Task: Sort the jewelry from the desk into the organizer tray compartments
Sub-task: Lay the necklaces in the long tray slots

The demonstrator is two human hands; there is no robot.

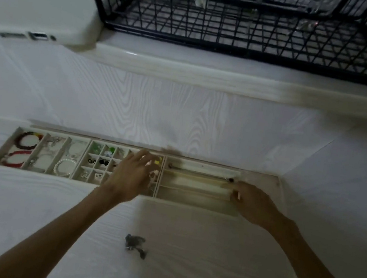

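Jewelry still to be sorted is down to one dark tangled piece (134, 245), lying loose on the white wood-grain desk (203, 122) at about six o'clock from the organizer tray (259, 179), well apart from it and between the two forearms. Largest in view, the desk has a smooth, pale surface on which a fine chain could slide or be swept off by a passing arm; that is the main risk while both hands work further up. At twelve o'clock a black wire rack (239, 29) stands on a raised ledge, rigid and open-meshed. The tray, sunk flush into the desk, is cream and looks softly lined, with long lanes at its nine o'clock end holding a dark beaded bracelet (28, 140), a red bracelet (17, 157) and a pearl bracelet (64, 166), a grid of small cells in the middle, and long slots at three o'clock. The left hand (133, 174) hovers over the grid with fingers spread apart, and could knock small earrings into wrong cells. The right hand (252, 201) is at the end of a thin necklace (199, 173) stretched along a slot; blur hides whether its fingers pinch the chain, and a tug could snag it or pull it out.
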